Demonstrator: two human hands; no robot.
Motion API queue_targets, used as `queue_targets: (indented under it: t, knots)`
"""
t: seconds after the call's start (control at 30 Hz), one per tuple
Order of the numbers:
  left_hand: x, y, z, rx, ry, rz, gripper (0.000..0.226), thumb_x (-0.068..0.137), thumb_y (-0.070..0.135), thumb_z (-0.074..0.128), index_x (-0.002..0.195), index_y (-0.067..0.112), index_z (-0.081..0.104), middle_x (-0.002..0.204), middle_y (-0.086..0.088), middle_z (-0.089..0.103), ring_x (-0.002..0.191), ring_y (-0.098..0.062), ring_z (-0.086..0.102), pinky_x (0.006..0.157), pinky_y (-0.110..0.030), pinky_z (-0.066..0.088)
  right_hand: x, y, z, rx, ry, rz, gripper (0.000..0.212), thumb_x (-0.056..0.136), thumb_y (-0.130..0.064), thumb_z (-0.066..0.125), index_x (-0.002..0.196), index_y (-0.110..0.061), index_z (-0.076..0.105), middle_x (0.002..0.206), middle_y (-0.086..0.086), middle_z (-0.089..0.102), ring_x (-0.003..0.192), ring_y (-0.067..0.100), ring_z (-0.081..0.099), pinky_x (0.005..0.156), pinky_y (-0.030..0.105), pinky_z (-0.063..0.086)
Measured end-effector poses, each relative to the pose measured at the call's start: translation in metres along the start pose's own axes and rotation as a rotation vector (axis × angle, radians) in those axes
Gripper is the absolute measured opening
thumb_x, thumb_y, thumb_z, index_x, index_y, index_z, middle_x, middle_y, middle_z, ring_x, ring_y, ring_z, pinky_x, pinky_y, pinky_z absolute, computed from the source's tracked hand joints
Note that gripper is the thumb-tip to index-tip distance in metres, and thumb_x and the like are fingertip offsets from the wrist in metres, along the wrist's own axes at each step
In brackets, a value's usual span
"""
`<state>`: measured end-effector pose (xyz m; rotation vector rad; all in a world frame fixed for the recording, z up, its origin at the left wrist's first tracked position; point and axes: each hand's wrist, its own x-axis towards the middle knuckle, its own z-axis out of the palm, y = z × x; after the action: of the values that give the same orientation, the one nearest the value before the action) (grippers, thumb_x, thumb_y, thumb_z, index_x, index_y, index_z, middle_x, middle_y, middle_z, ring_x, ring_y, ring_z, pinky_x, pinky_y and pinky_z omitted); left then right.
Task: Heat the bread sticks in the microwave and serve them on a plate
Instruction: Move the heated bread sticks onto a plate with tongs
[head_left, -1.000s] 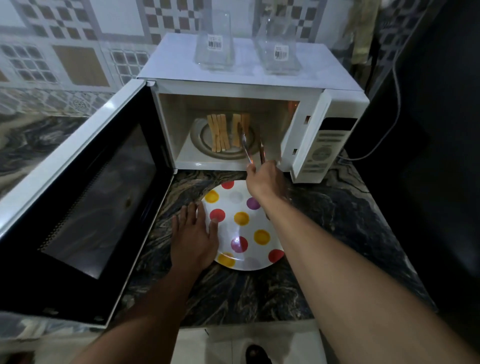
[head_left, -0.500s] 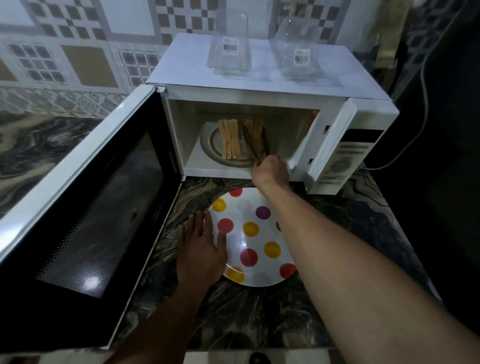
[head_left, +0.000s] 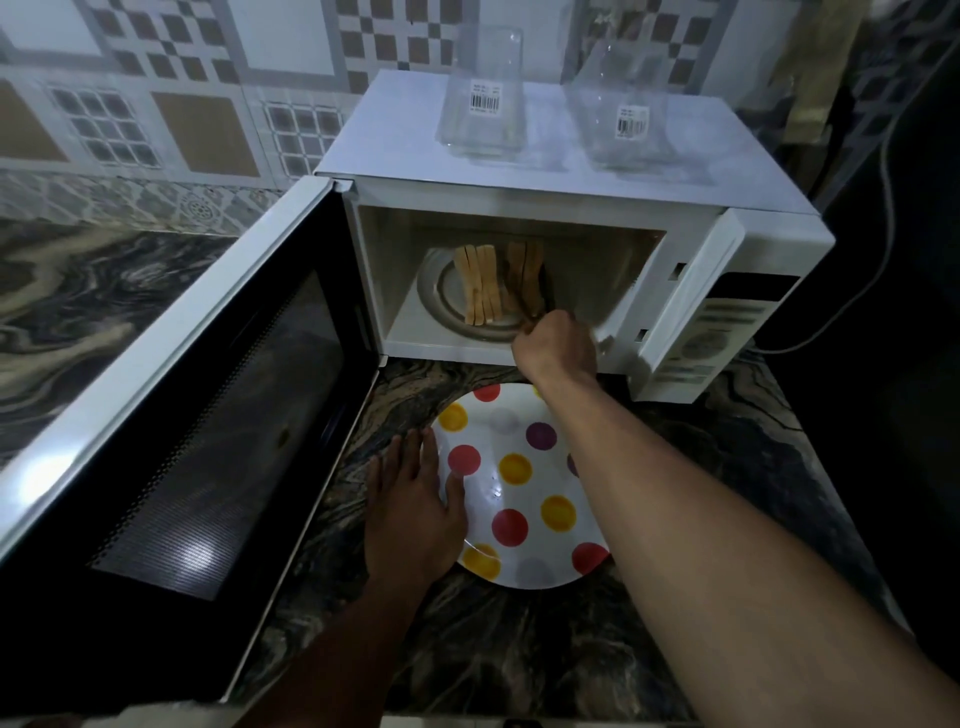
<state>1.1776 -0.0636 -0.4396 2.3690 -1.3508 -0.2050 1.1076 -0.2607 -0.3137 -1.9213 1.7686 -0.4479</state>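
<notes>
Tongs (head_left: 540, 301) clenched in my right hand (head_left: 556, 340) reach bread sticks (head_left: 480, 283) ahead; left hand (head_left: 410, 514) (flat, released) steadies the plate (head_left: 519, 577) beside it.

a single head-worn wide-angle camera is looking forward and steeply down from above the counter (head_left: 519, 649), facing the tiled wall (head_left: 156, 104). it is sitting near enough that both forearms are stretching in from the lower edge, and the open microwave (head_left: 571, 208) is filling the middle (its straight edges are bowing toward the frame's borders). no second view is sharing the scene.
</notes>
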Motion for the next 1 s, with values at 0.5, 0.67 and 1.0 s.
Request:
queue_targets:
  t: [0.5, 0.67, 1.0]
  knots:
    - [0.0, -0.001, 0.001, 0.023, -0.005, 0.001, 0.072, 0.098, 0.056, 0.014, 0.161, 0.023, 0.01, 0.167, 0.001, 0.017, 0.154, -0.014, 0.006, 0.126, -0.038, -0.002, 0.007, 0.006, 0.001, -0.06, 0.013, -0.032, 0.027, 0.102, -0.033, 0.05, 0.099, -0.011, 0.065, 0.082, 0.003, 0.06, 0.064, 0.015, 0.053, 0.052, 0.026, 0.036]
    - [0.001, -0.001, 0.001, 0.026, -0.007, -0.001, 0.071, 0.099, 0.056, 0.013, 0.161, 0.021, 0.011, 0.166, -0.001, 0.019, 0.154, -0.016, 0.008, 0.126, -0.038, -0.001, -0.003, 0.014, -0.004, -0.034, 0.062, 0.0, 0.035, 0.103, -0.038, 0.046, 0.107, -0.008, 0.062, 0.083, 0.004, 0.056, 0.063, 0.015, 0.048, 0.051, 0.027, 0.034]
    - [0.005, 0.003, -0.002, 0.08, -0.099, -0.002, 0.071, 0.103, 0.053, 0.01, 0.161, 0.012, 0.008, 0.167, -0.01, 0.014, 0.154, -0.027, 0.007, 0.124, -0.044, -0.001, -0.064, 0.043, -0.027, -0.08, 0.09, 0.006, 0.042, 0.102, -0.04, 0.044, 0.12, -0.004, 0.056, 0.113, 0.016, 0.065, 0.101, 0.036, 0.064, 0.069, 0.035, 0.045]
